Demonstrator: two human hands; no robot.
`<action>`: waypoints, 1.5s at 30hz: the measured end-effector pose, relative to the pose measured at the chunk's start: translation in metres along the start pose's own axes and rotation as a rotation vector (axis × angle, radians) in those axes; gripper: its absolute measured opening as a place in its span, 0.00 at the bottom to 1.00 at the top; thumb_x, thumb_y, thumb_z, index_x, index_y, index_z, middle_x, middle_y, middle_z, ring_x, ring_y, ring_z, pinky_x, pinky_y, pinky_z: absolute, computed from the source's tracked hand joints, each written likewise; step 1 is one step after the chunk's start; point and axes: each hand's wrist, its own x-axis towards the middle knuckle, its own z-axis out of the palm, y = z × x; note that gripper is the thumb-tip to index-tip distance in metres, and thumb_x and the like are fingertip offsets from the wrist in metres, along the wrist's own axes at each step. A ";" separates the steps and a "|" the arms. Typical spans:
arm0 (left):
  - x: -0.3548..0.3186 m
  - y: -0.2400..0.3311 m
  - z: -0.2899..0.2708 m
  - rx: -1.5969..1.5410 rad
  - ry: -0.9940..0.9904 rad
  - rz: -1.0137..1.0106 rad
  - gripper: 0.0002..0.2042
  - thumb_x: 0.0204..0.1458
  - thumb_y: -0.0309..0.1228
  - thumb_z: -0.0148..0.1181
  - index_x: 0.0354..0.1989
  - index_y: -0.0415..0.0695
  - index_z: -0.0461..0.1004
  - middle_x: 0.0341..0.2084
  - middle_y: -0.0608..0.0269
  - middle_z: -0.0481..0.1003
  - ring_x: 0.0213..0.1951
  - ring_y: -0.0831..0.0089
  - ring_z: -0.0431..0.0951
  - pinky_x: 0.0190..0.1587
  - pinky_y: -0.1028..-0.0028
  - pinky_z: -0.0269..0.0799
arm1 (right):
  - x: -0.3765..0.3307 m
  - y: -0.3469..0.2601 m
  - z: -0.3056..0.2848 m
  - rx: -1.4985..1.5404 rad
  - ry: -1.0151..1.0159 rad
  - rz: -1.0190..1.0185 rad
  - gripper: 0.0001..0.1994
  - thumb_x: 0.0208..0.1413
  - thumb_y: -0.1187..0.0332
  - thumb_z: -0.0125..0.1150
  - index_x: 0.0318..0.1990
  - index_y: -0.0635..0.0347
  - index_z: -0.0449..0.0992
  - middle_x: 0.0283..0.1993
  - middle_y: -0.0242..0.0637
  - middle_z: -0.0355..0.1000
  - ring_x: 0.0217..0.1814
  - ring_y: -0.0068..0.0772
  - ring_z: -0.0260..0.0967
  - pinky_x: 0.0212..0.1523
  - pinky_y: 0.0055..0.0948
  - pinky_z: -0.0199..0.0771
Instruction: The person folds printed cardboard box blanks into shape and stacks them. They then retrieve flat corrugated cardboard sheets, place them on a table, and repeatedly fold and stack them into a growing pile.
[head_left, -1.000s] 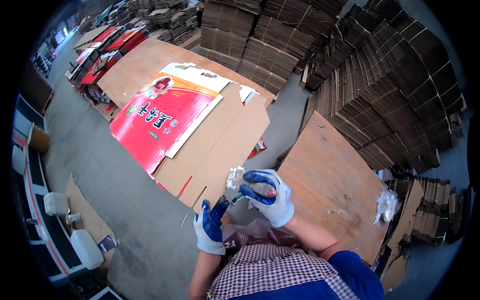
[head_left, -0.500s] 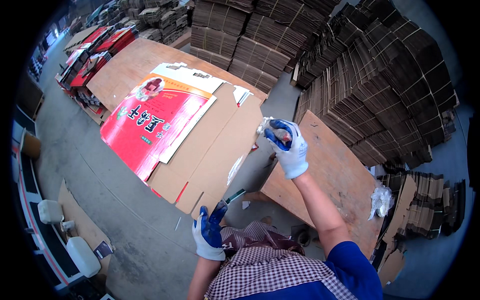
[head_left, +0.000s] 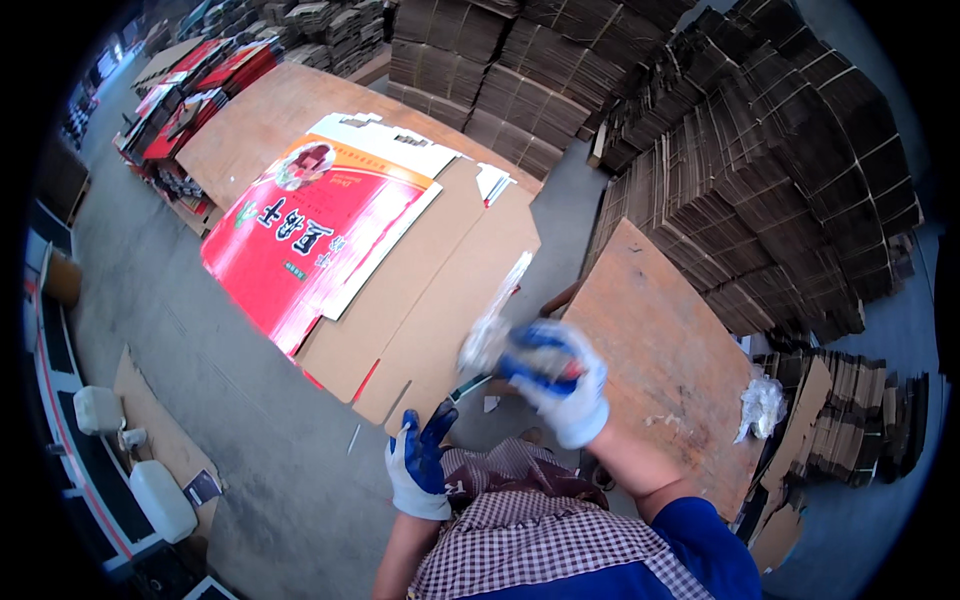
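Note:
A flat carton blank (head_left: pixel 430 290), plain brown inside, lies on a stack of red printed carton sheets (head_left: pixel 290 245). A white streak like paste (head_left: pixel 505 290) runs along the blank's right edge. My right hand (head_left: pixel 560 385), in a white glove with blue palm, is blurred by motion. It grips a grey, brush-like applicator (head_left: pixel 530 360) with a whitish end at the streak's near end; its exact shape is smeared. My left hand (head_left: pixel 418 465), gloved alike, has thumb and fingers apart at the blank's near corner. Beside its fingertips is a dark green strip (head_left: pixel 470 387).
A wooden board (head_left: pixel 240 130) supports the stack. To the right stands a wooden table (head_left: pixel 650 350) with crumpled clear plastic (head_left: pixel 762 405). Bundled cardboard piles (head_left: pixel 750 190) rise behind and at right. White jugs (head_left: pixel 163 500) stand on the floor at left.
My right hand has swept toward me along the blank's right edge with the applicator, and the white streak there has grown longer. My left hand stays at the near corner.

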 end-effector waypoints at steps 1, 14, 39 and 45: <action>0.000 0.001 0.005 -0.359 0.062 -0.123 0.17 0.69 0.33 0.40 0.48 0.28 0.70 0.42 0.47 0.81 0.43 0.66 0.83 0.42 0.74 0.77 | 0.008 0.011 -0.004 -0.160 0.052 -0.096 0.18 0.47 0.69 0.74 0.46 0.61 0.78 0.44 0.42 0.76 0.45 0.42 0.77 0.47 0.35 0.76; 0.000 -0.030 -0.018 1.021 0.051 0.632 0.22 0.48 0.16 0.53 0.55 0.38 0.73 0.36 0.53 0.81 0.35 0.57 0.78 0.35 0.65 0.74 | -0.025 -0.021 0.019 0.132 -0.134 0.086 0.20 0.44 0.69 0.76 0.46 0.58 0.79 0.46 0.43 0.77 0.44 0.40 0.78 0.44 0.32 0.79; 0.002 0.000 0.002 0.394 -0.026 0.139 0.12 0.62 0.21 0.47 0.47 0.36 0.78 0.43 0.53 0.81 0.40 0.58 0.81 0.46 0.67 0.75 | 0.065 0.102 -0.011 -0.320 0.223 -0.071 0.17 0.47 0.68 0.74 0.44 0.57 0.78 0.45 0.41 0.77 0.43 0.44 0.77 0.45 0.36 0.77; 0.001 0.002 0.002 -0.170 0.018 -0.074 0.13 0.68 0.27 0.43 0.51 0.30 0.70 0.44 0.48 0.80 0.47 0.62 0.81 0.47 0.70 0.78 | 0.071 0.110 -0.016 -0.363 0.320 -0.143 0.17 0.47 0.69 0.73 0.45 0.56 0.77 0.45 0.41 0.77 0.44 0.45 0.77 0.44 0.36 0.77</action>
